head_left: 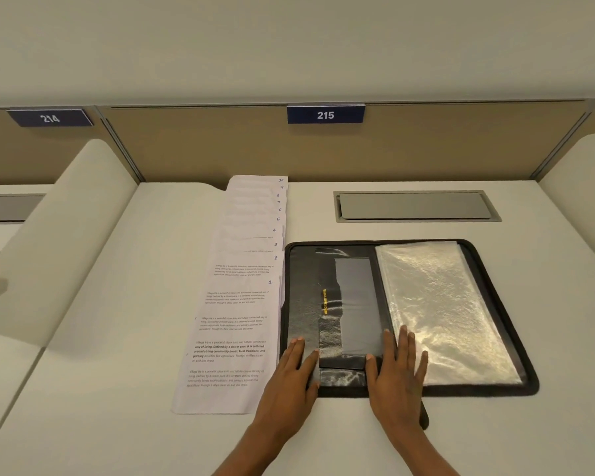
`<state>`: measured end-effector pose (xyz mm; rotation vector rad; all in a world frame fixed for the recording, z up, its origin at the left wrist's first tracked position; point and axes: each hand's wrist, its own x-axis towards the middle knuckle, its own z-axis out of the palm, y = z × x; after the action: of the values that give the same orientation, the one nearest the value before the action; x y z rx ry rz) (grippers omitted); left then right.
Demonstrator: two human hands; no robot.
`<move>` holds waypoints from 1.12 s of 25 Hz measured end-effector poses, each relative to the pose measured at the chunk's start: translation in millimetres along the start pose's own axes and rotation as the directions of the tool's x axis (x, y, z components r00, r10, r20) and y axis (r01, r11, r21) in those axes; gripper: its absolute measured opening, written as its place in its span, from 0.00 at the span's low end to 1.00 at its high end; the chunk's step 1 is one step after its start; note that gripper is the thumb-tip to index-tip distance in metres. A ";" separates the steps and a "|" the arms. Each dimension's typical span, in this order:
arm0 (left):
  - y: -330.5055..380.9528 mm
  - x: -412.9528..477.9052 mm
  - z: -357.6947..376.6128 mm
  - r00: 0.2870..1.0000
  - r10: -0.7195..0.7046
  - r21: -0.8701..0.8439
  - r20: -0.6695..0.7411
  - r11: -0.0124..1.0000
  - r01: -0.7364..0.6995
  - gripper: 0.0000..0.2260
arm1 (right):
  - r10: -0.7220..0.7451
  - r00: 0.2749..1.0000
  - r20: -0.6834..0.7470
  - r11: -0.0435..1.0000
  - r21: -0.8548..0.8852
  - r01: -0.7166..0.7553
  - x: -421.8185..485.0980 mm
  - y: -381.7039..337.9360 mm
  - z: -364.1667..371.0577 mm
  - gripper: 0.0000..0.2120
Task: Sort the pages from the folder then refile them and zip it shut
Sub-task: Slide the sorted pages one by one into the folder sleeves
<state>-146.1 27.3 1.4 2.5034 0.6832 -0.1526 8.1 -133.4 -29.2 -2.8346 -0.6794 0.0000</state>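
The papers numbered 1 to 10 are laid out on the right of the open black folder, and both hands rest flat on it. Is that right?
Not quite. In the head view the numbered papers lie on the left of the open black folder, not the right. The left hand and right hand do rest flat on it.

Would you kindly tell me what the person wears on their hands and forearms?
Nothing visible: the left hand and right hand are bare, without gloves, rings or a watch. Both forearms are uncovered to the frame's bottom edge, so no sleeve shows.
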 end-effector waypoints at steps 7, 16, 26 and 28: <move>-38.3 3.0 -22.1 0.978 -0.068 -0.009 -0.198 0.998 0.067 0.28 | -0.162 0.987 -0.012 0.982 0.098 0.162 8.0 -78.3 0.2 0.27; -125.2 4.0 -66.2 0.924 -0.276 -0.146 -0.265 0.958 0.245 0.31 | -0.167 0.974 0.154 0.961 0.248 0.125 6.0 -181.4 14.4 0.29; -168.3 -1.1 -88.9 0.856 -0.450 -0.192 -0.255 0.891 0.412 0.31 | -0.017 0.960 0.280 0.888 0.445 -0.114 10.5 -211.0 19.8 0.18; -168.1 -1.2 -88.0 0.859 -0.442 -0.211 -0.258 0.894 0.396 0.30 | -0.009 0.957 0.288 0.869 0.477 -0.136 14.4 -214.3 19.2 0.15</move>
<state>-233.9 195.4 -2.2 2.2158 1.3175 0.1259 -75.9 63.1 -0.4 -2.3718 -0.5395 0.5249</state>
